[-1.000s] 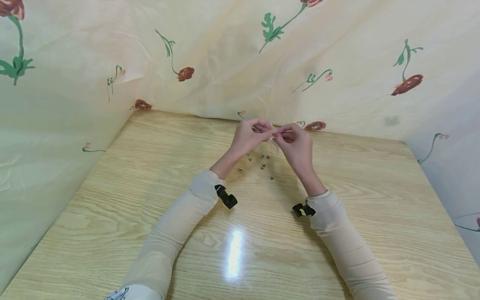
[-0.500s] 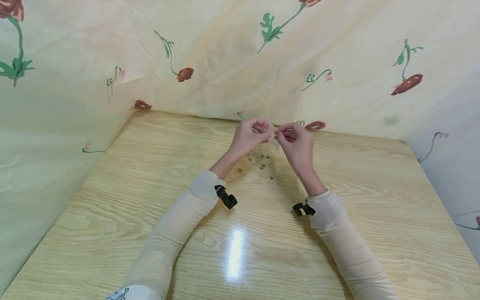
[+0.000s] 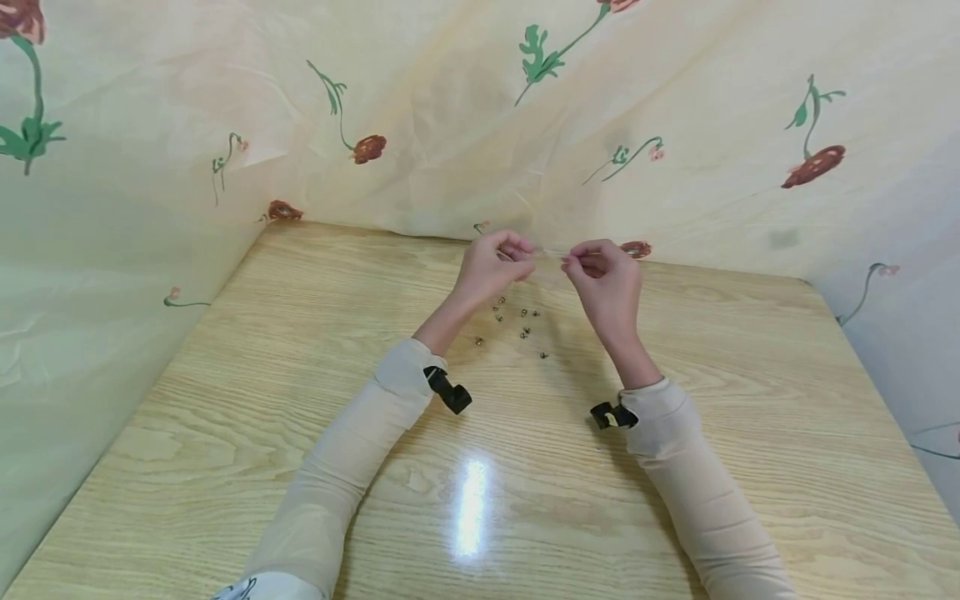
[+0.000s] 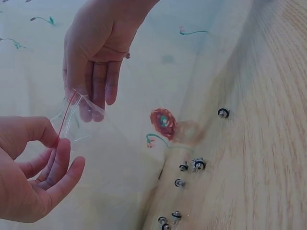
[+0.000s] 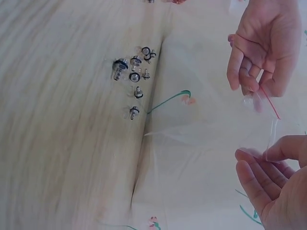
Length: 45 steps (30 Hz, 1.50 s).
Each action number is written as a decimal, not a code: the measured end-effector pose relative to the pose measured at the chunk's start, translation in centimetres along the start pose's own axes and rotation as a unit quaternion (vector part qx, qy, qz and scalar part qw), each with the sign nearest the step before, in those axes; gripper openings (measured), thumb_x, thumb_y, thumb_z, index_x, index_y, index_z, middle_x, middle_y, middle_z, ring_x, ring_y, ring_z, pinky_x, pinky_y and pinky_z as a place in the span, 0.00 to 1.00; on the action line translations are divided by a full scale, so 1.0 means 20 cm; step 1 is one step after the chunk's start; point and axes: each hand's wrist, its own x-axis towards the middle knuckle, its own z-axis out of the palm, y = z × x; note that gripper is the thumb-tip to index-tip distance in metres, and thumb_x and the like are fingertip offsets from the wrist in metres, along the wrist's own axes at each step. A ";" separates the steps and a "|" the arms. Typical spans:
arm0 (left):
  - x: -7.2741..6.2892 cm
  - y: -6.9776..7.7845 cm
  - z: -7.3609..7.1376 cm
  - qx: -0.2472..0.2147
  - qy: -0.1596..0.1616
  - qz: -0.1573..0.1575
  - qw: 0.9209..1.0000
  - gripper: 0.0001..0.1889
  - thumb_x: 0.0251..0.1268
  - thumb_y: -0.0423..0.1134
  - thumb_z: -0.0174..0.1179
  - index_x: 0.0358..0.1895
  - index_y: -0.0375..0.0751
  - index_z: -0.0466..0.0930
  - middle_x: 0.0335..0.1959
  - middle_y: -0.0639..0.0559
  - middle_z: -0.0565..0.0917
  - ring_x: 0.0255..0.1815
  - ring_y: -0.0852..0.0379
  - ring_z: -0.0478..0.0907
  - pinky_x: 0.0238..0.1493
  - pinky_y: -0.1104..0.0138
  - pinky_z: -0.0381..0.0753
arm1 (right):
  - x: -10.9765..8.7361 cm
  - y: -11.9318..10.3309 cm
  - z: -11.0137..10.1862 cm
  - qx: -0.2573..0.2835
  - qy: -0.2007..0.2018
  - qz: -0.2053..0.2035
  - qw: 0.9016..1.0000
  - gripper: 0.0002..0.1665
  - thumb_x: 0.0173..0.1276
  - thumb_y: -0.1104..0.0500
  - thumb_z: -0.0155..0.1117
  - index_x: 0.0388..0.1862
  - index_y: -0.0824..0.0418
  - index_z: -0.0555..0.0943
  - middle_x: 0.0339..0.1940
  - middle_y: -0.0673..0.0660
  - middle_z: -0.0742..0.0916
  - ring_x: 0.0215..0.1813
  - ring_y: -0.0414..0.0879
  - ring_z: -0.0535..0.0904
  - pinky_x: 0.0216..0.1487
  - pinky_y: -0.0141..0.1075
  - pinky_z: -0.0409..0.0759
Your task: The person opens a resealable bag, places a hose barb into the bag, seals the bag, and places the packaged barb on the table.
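Above the far part of the table, a small clear zip-lock bag (image 4: 79,117) with a red line along its mouth is stretched between both hands. My left hand (image 3: 487,265) pinches one end of the bag between thumb and fingers. Its other end is pinched by my right hand (image 3: 609,283). In the right wrist view the red strip (image 5: 269,101) runs down from the left fingers, and the film is see-through. Below the hands, several small metal fittings (image 5: 135,76) with black rings lie scattered on the table.
The wood-grain table (image 3: 300,283) ends at a flower-printed cloth (image 3: 450,100) hanging close behind the hands. Black straps (image 3: 448,390) with small devices sit on both wrists. A bright light reflection (image 3: 471,508) shows on the near tabletop.
My hands have drawn apart, the right one moving rightward, and the bag now spans the gap between them. The fittings on the table lie where they were.
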 end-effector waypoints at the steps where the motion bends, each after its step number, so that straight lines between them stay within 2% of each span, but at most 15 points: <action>1: 0.00 0.00 0.00 0.000 0.000 -0.001 1.000 0.07 0.62 0.30 0.66 0.43 0.37 0.85 0.35 0.50 0.84 0.32 0.57 0.83 0.38 0.64 0.85 | 0.00 0.00 0.00 -0.002 -0.001 0.001 1.000 0.09 0.70 0.66 0.65 0.42 0.73 0.84 0.39 0.67 0.91 0.35 0.29 0.84 0.41 0.21 0.81; 8: 0.01 0.01 -0.03 0.000 -0.001 0.010 1.000 0.08 0.60 0.27 0.66 0.42 0.35 0.85 0.34 0.49 0.84 0.31 0.57 0.82 0.43 0.58 0.87 | 0.00 -0.01 -0.02 0.003 -0.008 0.002 1.000 0.09 0.69 0.65 0.67 0.41 0.72 0.85 0.39 0.69 0.90 0.34 0.27 0.83 0.41 0.21 0.81; 11: 0.01 0.01 -0.03 -0.001 -0.011 0.017 1.000 0.09 0.61 0.27 0.66 0.44 0.35 0.85 0.35 0.48 0.83 0.32 0.57 0.83 0.41 0.62 0.86 | 0.00 -0.01 -0.02 0.009 -0.009 0.002 1.000 0.09 0.69 0.65 0.68 0.40 0.73 0.85 0.38 0.70 0.90 0.33 0.27 0.83 0.40 0.21 0.81; 15: 0.02 0.01 -0.03 0.011 -0.025 0.032 0.999 0.15 0.60 0.27 0.66 0.51 0.38 0.84 0.40 0.48 0.80 0.39 0.55 0.81 0.40 0.69 0.82 | 0.00 -0.02 -0.02 0.016 -0.010 0.005 1.000 0.09 0.68 0.66 0.68 0.40 0.74 0.84 0.37 0.70 0.90 0.32 0.30 0.84 0.38 0.22 0.81; 19: 0.02 0.00 -0.01 0.048 -0.032 0.075 0.996 0.24 0.57 0.27 0.68 0.59 0.40 0.80 0.50 0.43 0.74 0.48 0.50 0.75 0.46 0.67 0.79 | -0.01 -0.02 -0.01 0.015 -0.012 0.008 1.000 0.08 0.69 0.66 0.66 0.40 0.73 0.85 0.37 0.70 0.90 0.31 0.33 0.85 0.35 0.22 0.81; 21: 0.03 0.00 -0.01 0.080 -0.037 0.109 0.990 0.28 0.56 0.28 0.69 0.63 0.41 0.78 0.57 0.42 0.73 0.56 0.49 0.71 0.57 0.62 0.75 | -0.01 -0.02 -0.01 0.013 -0.014 0.008 1.000 0.08 0.70 0.66 0.66 0.41 0.73 0.85 0.37 0.70 0.90 0.31 0.33 0.85 0.34 0.22 0.81; 23: 0.03 0.00 -0.01 0.113 -0.045 0.143 0.982 0.29 0.56 0.29 0.69 0.65 0.43 0.77 0.63 0.44 0.73 0.63 0.50 0.67 0.71 0.55 0.65 | -0.01 -0.04 -0.01 0.011 -0.016 0.007 1.000 0.08 0.70 0.68 0.65 0.41 0.74 0.85 0.37 0.71 0.90 0.31 0.34 0.85 0.33 0.22 0.81; 25: 0.03 0.01 -0.01 0.137 -0.061 0.163 0.975 0.31 0.56 0.31 0.68 0.67 0.44 0.76 0.68 0.47 0.71 0.71 0.52 0.63 0.77 0.50 0.52 | -0.02 -0.08 -0.01 0.012 -0.019 0.005 1.000 0.07 0.69 0.70 0.65 0.40 0.75 0.84 0.37 0.74 0.89 0.30 0.33 0.85 0.33 0.22 0.81; 27: 0.04 0.01 -0.01 0.170 -0.078 0.173 0.967 0.34 0.54 0.33 0.69 0.68 0.47 0.74 0.72 0.49 0.69 0.75 0.53 0.60 0.80 0.48 0.43 | -0.03 -0.13 -0.01 0.015 -0.023 0.005 1.000 0.07 0.68 0.72 0.64 0.40 0.78 0.83 0.37 0.76 0.88 0.30 0.33 0.85 0.33 0.22 0.81; 28: 0.04 0.01 0.00 0.187 -0.087 0.175 0.963 0.36 0.53 0.35 0.70 0.70 0.48 0.72 0.73 0.50 0.68 0.77 0.53 0.58 0.80 0.47 0.43 | -0.03 -0.13 -0.01 0.017 -0.025 0.004 1.000 0.07 0.68 0.72 0.63 0.40 0.78 0.83 0.37 0.77 0.88 0.30 0.33 0.85 0.33 0.22 0.81; 32: 0.04 -0.01 0.03 0.265 -0.100 0.180 0.942 0.48 0.48 0.45 0.76 0.76 0.53 0.62 0.79 0.50 0.60 0.80 0.51 0.53 0.78 0.47 0.48 | -0.02 -0.08 0.00 0.037 -0.026 0.009 0.999 0.07 0.69 0.71 0.64 0.40 0.78 0.83 0.38 0.76 0.88 0.30 0.30 0.85 0.34 0.23 0.82; 34: 0.03 -0.02 0.05 0.289 -0.094 0.179 0.936 0.55 0.44 0.51 0.79 0.78 0.55 0.56 0.80 0.51 0.58 0.81 0.49 0.50 0.76 0.46 0.48 | -0.01 -0.04 0.01 0.052 -0.027 0.013 0.998 0.08 0.69 0.71 0.64 0.41 0.77 0.83 0.38 0.75 0.88 0.30 0.30 0.85 0.35 0.24 0.83; 39: 0.01 -0.04 0.09 0.308 -0.071 0.172 0.933 0.65 0.37 0.58 0.83 0.79 0.55 0.48 0.80 0.50 0.54 0.80 0.46 0.48 0.74 0.43 0.45 | -0.01 -0.04 0.03 0.093 -0.043 0.031 0.994 0.09 0.68 0.70 0.66 0.43 0.78 0.82 0.40 0.76 0.88 0.32 0.34 0.88 0.36 0.29 0.85; 45: 0.01 -0.03 0.10 0.309 -0.049 0.166 0.935 0.60 0.41 0.49 0.82 0.77 0.50 0.50 0.75 0.47 0.60 0.76 0.46 0.52 0.76 0.44 0.42 | -0.01 -0.05 0.04 0.103 -0.063 0.034 0.992 0.10 0.69 0.69 0.65 0.44 0.78 0.81 0.41 0.75 0.88 0.34 0.36 0.89 0.35 0.30 0.86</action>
